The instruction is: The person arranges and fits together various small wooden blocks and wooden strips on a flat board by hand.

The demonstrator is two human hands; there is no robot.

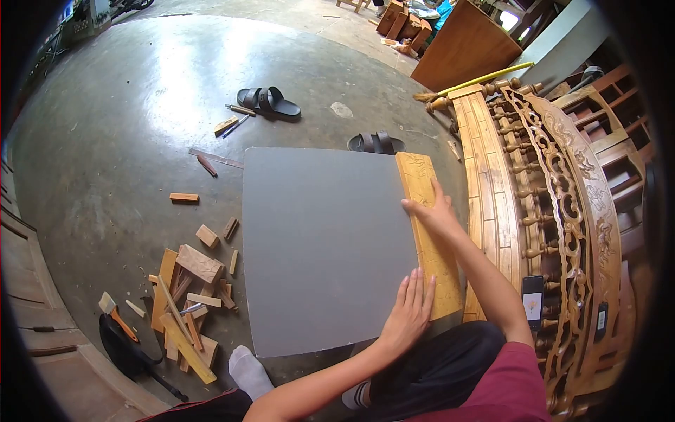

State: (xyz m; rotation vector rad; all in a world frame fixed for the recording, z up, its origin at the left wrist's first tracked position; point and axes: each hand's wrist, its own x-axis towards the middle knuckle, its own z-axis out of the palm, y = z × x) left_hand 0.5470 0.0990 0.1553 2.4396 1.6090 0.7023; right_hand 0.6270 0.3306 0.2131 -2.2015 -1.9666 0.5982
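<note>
Along the grey board's (323,246) right edge: one yellow plank (444,295), grasped by right hand (437,213), touched by straight fingers of left hand (406,318). Left of board: piled offcuts (200,263), one brush (118,318). Beyond: two sandals (283,107).

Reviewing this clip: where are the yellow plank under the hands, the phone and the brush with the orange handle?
yellow plank (429,248), head view, bare face between the hands
phone (532,305), head view, lit screen
brush (125,326), head view, orange handle
</note>
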